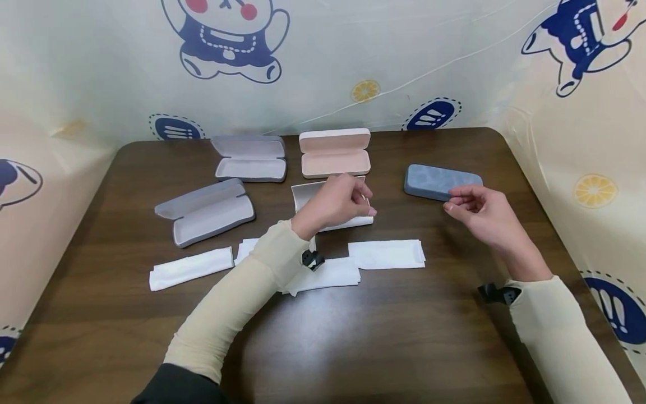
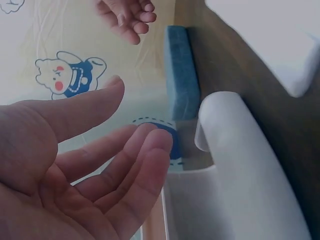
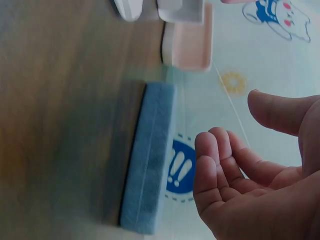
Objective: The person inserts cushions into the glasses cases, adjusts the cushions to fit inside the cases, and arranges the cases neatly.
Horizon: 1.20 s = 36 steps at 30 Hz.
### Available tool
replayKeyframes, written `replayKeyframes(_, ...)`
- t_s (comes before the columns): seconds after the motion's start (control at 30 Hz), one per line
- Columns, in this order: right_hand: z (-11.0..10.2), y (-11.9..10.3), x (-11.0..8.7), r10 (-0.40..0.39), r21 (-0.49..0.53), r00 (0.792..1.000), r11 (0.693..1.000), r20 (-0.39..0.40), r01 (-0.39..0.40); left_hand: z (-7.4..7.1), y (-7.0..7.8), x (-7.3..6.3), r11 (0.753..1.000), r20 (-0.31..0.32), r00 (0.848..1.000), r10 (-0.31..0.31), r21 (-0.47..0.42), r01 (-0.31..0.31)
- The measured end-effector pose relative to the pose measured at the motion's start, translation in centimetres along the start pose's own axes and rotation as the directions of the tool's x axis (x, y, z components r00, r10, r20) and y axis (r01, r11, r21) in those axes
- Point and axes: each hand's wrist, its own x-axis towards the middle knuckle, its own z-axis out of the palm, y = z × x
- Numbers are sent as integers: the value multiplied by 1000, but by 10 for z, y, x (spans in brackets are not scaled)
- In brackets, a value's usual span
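My left hand [image 1: 339, 199] hovers over an opened white glasses case [image 1: 353, 222] in the middle of the table, partly hiding it. Its fingers are loosely bent and hold nothing; the left wrist view shows a gap between thumb and fingertips. At the right lies a closed blue glasses case [image 1: 440, 180], its seam visible along the side in the right wrist view. Beside that case, my right hand [image 1: 481, 213] is held in the air with relaxed fingers. The right wrist view shows these fingers [image 3: 207, 172] apart from the blue case [image 3: 146, 160].
Behind the white case stands an opened pink glasses case [image 1: 335, 164]. Two opened grey cases, one at the back [image 1: 250, 169] and one nearer [image 1: 214, 223], lie on the left. Several folded white cloths [image 1: 386, 254] form a row in front, partly under my left forearm. Patterned sheeting surrounds the table.
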Motion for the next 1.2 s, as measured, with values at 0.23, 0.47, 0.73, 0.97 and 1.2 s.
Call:
replayKeyframes(0.23,16,-2,-6,-44,-22,996,999,79,46,11,-6,-20,988,19,1000,13,154,-16)
replayKeyframes(0.47,29,-5,-9,-64,-51,986,996,153,73,26,-4,-37,952,44,999,-9,305,-5)
replayKeyframes(0.73,39,-2,-11,-65,-149,961,983,270,108,37,-1,-45,903,50,994,-97,424,67)
replayKeyframes(0.97,46,3,-12,-88,-224,953,962,291,157,46,-6,-43,875,40,995,-94,479,63)
replayKeyframes(1.2,49,4,-13,-88,-248,952,955,294,165,53,-11,-43,854,-1,999,-49,519,42)
